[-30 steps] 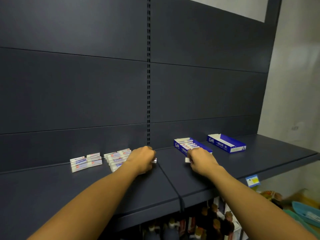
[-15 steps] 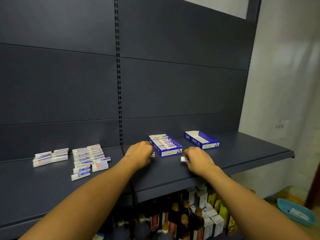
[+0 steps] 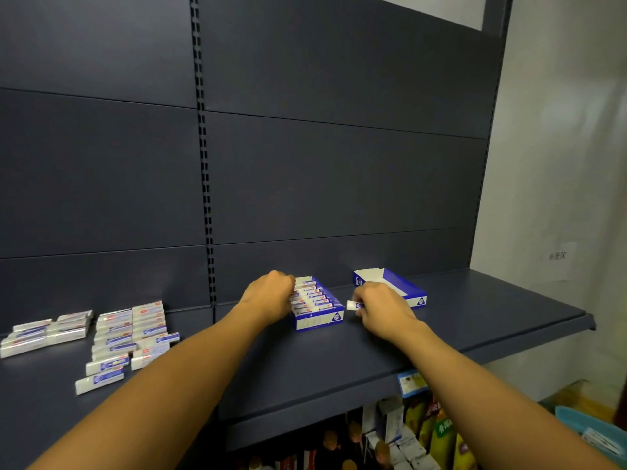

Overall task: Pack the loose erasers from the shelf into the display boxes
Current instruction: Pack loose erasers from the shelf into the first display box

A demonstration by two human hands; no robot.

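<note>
Right fingers: curled, pinching a single eraser (image 3: 353, 304) whose white end pokes out to the left of the knuckles.
Right hand (image 3: 381, 308): centre-right of the frame, low over the shelf (image 3: 475, 320), in the gap between the two boxes and just in front of the empty one.
Left fingers: bent down at the left rim of the filled display box (image 3: 317, 308); fingertips hidden behind the knuckles, so cannot tell whether anything is held.
Left hand (image 3: 269, 295): centre of the frame, touching or just beside the box's left wall.
Filled display box: blue and white, at the middle of the frame between the hands, a row of erasers packed side by side inside, back flap upright.
Empty display box (image 3: 398, 288): blue outside, white inside, right of centre, behind the right hand, set at an angle near the back panel.
Loose erasers (image 3: 130, 329): lower left of the frame, lying flat in rough rows on the shelf, well apart from both boxes; a few strays nearer the front edge.
Second eraser group (image 3: 45, 332): far left, a smaller cluster just beside the first.
Price tag (image 3: 412, 383): blue, clipped on the shelf's front edge, lower right.
Lower shelf goods (image 3: 390, 435): bottles and packets along the bottom edge, blurred.
Tray (image 3: 592, 432): teal, bottom right corner.
</note>
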